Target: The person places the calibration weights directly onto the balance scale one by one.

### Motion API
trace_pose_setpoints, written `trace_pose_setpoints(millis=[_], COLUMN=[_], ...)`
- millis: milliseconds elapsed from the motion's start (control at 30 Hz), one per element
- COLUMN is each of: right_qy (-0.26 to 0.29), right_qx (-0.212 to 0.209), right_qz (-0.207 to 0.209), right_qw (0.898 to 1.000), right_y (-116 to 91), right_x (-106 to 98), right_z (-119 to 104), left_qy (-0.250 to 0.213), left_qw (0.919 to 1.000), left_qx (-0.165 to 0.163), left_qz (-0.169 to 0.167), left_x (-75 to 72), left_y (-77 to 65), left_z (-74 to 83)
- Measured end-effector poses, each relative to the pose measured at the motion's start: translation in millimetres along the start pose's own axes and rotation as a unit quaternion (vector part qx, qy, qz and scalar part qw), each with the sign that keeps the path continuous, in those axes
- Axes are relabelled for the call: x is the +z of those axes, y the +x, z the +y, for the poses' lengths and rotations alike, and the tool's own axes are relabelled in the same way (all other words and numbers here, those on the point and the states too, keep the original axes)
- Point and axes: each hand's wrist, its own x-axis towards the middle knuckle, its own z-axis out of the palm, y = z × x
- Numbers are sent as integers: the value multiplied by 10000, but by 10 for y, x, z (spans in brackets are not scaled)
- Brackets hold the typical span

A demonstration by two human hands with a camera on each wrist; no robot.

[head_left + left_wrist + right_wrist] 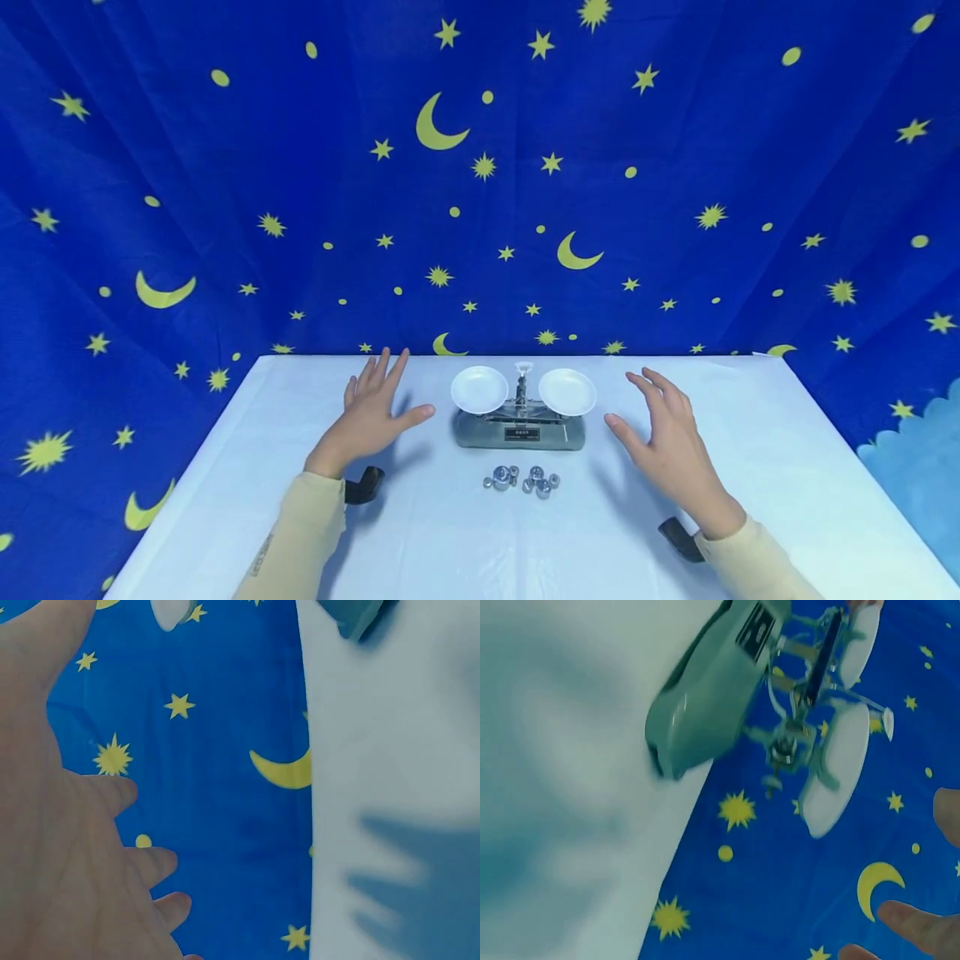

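Observation:
A two-pan balance scale [519,432] with a grey-green base and two white pans stands toward the back of the table. To its left my left hand [367,419] hovers with fingers spread, holding nothing. My right hand [670,442] is raised on the other side, fingers apart and thumb toward the scale, also holding nothing. In front of the base sit two small clusters of metal weights, a left cluster [502,477] and a right cluster [542,482]. The right wrist view shows the balance base [705,705] and a pan [838,769] from the side.
The table [442,542] is covered in white. Behind it hangs a blue curtain [360,208] with yellow stars and moons. Black wrist mounts show beside both sleeves, the left mount [365,486] and the right mount [681,540].

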Motion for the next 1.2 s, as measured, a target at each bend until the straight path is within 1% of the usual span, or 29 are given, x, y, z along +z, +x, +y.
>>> trace_pose_setpoints(millis=[167, 300, 467, 567, 667, 833, 900, 1033, 1133, 1200], right_qy=[163, 313, 446, 530, 545, 652, 703, 920, 1146, 1280], right_qx=[-6, 47, 374, 645, 813, 849, 853, 963, 1181, 1336], right_qz=[68, 179, 216, 227, 233, 226, 177, -63, -326, -490], right_qw=[9998, 9993, 9981, 9963, 9949, 9940, 9937, 9911, 9858, 9815], right_y=[-79, -137, -186, -214, -241, -275, -290, -305, -309, -308], right_x=[114, 196, 287, 330, 377, 465, 497, 547, 571, 590], right_z=[-47, -88, -168, -229, -271, -296, -299, -295, -285, -273], left_qy=[-246, -477, -769, -936, -1059, -1190, -1266, -1507, -1661, -1750], left_qw=[9997, 9987, 9962, 9947, 9937, 9921, 9910, 9879, 9859, 9844], left_qx=[0, -109, -244, -262, -251, -341, -388, -353, -210, -188], left_qz=[-38, -168, -339, -331, -272, -188, -185, -121, -58, -70], left_x=[110, 196, 330, 420, 507, 608, 638, 698, 746, 778], left_y=[-3, 12, 43, 62, 80, 92, 97, 111, 121, 126], left_z=[5, 2, 12, 25, 48, 95, 116, 163, 191, 205])
